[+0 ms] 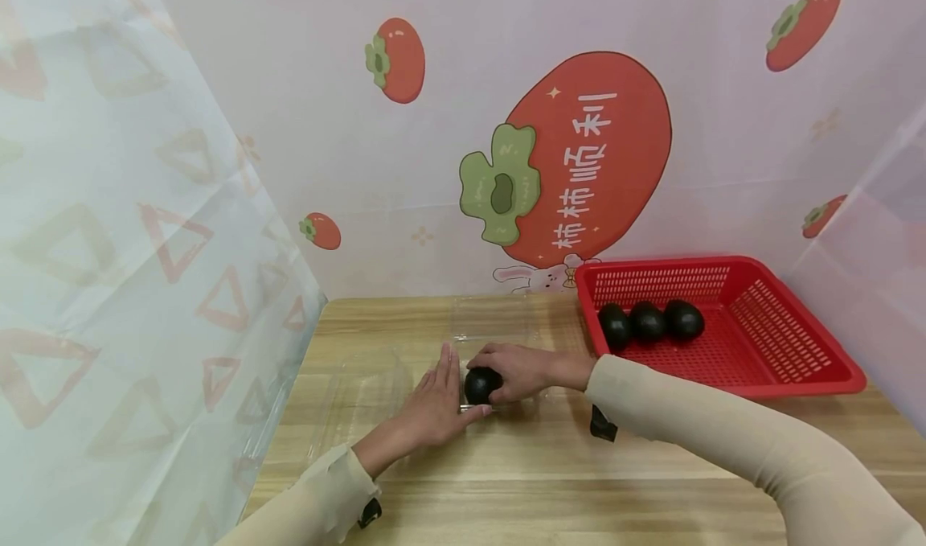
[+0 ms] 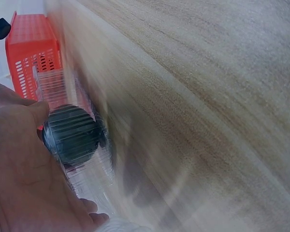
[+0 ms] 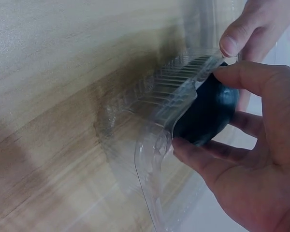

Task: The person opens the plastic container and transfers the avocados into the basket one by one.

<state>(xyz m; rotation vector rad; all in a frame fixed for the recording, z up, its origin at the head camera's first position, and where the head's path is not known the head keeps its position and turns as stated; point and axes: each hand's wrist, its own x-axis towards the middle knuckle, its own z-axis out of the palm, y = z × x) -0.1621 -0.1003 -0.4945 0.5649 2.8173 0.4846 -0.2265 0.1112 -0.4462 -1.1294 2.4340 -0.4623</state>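
Note:
A dark avocado [image 1: 481,385] sits inside a clear plastic box [image 3: 157,99] with ribbed walls, on the wooden table. My right hand [image 1: 522,371] grips the avocado from the right, its thumb and fingers curved round it, as the right wrist view [image 3: 261,140] shows. On the box's left side my left hand [image 1: 434,409] rests with straight fingers, and its thumb [image 3: 232,41] touches the near rim. Through the ribbed wall the avocado [image 2: 75,133] shows in the left wrist view. The box's raised clear lid [image 1: 493,318] lies toward the back.
A red basket [image 1: 788,381] with several avocados [image 1: 647,321] stands at the right back of the table. Another clear plastic box [image 1: 362,393] lies left of my left hand. Printed cloth walls [image 1: 405,168] close off the back and the sides.

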